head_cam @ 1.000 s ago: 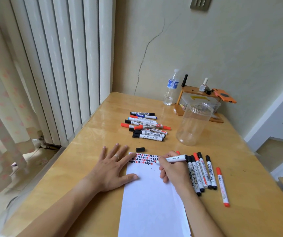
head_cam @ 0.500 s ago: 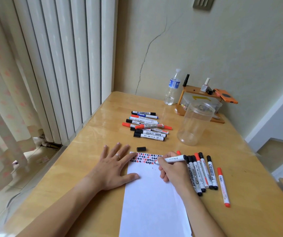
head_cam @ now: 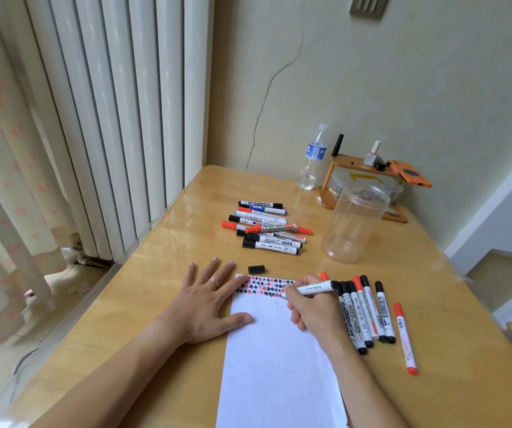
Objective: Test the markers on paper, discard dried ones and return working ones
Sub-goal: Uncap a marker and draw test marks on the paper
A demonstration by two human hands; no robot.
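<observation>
A white sheet of paper (head_cam: 276,359) lies on the wooden table, with rows of black and red test marks (head_cam: 264,285) along its top edge. My right hand (head_cam: 310,310) grips an uncapped white marker (head_cam: 313,287) with its tip on the paper at the right end of the marks. My left hand (head_cam: 208,301) rests flat, fingers spread, on the paper's left edge. The marker's black cap (head_cam: 256,269) lies just beyond the sheet. A pile of markers (head_cam: 267,228) sits farther back. Several more markers (head_cam: 369,313) lie in a row to the right of my right hand.
A clear plastic jar (head_cam: 353,223) stands open at the back right. Behind it are a water bottle (head_cam: 313,159) and a small wooden shelf (head_cam: 369,180) with small bottles and an orange phone. A radiator and curtain border the table's left side.
My hands hold nearly the same places; the marker tip has shifted slightly along the row of marks. The camera has tilted a little.
</observation>
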